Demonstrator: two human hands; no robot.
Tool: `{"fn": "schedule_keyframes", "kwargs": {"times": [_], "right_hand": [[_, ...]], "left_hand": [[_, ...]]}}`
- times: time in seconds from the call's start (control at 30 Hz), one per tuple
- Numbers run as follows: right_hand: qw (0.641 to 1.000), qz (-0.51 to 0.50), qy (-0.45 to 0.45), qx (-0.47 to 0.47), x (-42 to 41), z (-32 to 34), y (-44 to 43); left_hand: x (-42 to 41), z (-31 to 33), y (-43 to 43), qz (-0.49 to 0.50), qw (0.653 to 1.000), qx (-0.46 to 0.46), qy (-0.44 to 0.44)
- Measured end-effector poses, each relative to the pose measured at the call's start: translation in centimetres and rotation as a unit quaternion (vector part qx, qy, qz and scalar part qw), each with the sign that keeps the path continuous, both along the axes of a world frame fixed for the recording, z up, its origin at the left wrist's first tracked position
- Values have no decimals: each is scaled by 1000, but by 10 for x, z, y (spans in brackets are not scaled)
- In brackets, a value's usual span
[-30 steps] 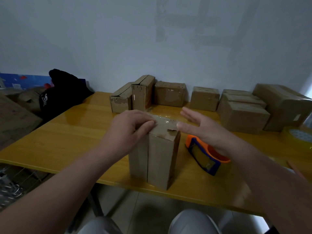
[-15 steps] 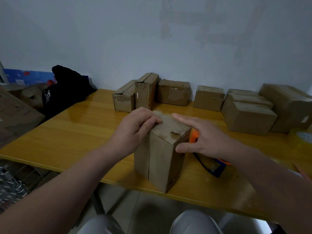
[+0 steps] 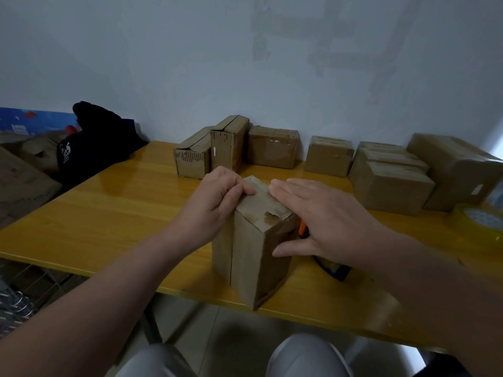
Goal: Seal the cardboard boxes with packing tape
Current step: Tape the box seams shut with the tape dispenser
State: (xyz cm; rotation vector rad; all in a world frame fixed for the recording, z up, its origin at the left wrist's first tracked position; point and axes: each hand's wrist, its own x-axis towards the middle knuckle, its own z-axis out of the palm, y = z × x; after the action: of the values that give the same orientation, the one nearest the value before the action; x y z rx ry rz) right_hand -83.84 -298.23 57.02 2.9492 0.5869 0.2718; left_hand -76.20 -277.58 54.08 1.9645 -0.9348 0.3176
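A tall cardboard box [image 3: 253,257] stands upright near the front edge of the yellow table [image 3: 109,213]. My left hand [image 3: 215,202] grips its top left edge, thumb on the lid and fingers curled over the side. My right hand [image 3: 318,213] lies flat with straight fingers across the top right of the box, thumb against the right side. Clear tape shows on the lid, with a torn patch near the front corner. Behind my right hand, an orange and blue tape dispenser [image 3: 333,269] is mostly hidden.
Several cardboard boxes [image 3: 275,151] line the wall at the back of the table. A roll of clear tape [image 3: 479,221] sits at the right edge. A black bag [image 3: 92,151] lies at the back left. My knees [image 3: 307,355] show below the table.
My right hand came from the air onto the box and now lies flat over its top right side. My left hand stays on the top left edge. The camera moved closer.
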Motion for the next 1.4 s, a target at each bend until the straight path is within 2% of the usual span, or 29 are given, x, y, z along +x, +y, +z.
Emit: {"fn": "schedule_keyframes", "kwargs": {"times": [0.07, 0.17, 0.33, 0.53, 0.63, 0.83, 1.07, 1.23, 1.33, 1.4], "right_hand": [[999, 17, 20, 20, -3, -1, 5], [988, 29, 103, 113, -4, 6, 11], [944, -42, 152, 288, 21, 23, 8], [948, -44, 227, 217, 54, 21, 35], [948, -46, 242, 201, 58, 20, 37], [966, -46, 208, 146, 55, 18, 41], [970, -55, 194, 132, 52, 16, 41], [958, -60, 212, 186, 53, 14, 40], [927, -90, 237, 276, 58, 16, 42], [907, -73, 237, 341, 56, 18, 36]], "left_hand": [[0, -1, -1, 8, 1000, -8, 2], [-1, -3, -3, 22, 999, -33, 25], [1, -10, -3, 26, 989, -97, 110], [2, -19, -6, 16, 960, -187, 207], [2, -21, -9, 23, 960, -196, 198], [-1, -22, -14, 32, 962, -211, 173], [-6, -22, -17, 47, 962, -208, 172], [-7, -22, -16, 54, 963, -196, 174], [-7, -22, -17, 51, 963, -190, 185], [-6, -21, -17, 48, 962, -189, 192]]}}
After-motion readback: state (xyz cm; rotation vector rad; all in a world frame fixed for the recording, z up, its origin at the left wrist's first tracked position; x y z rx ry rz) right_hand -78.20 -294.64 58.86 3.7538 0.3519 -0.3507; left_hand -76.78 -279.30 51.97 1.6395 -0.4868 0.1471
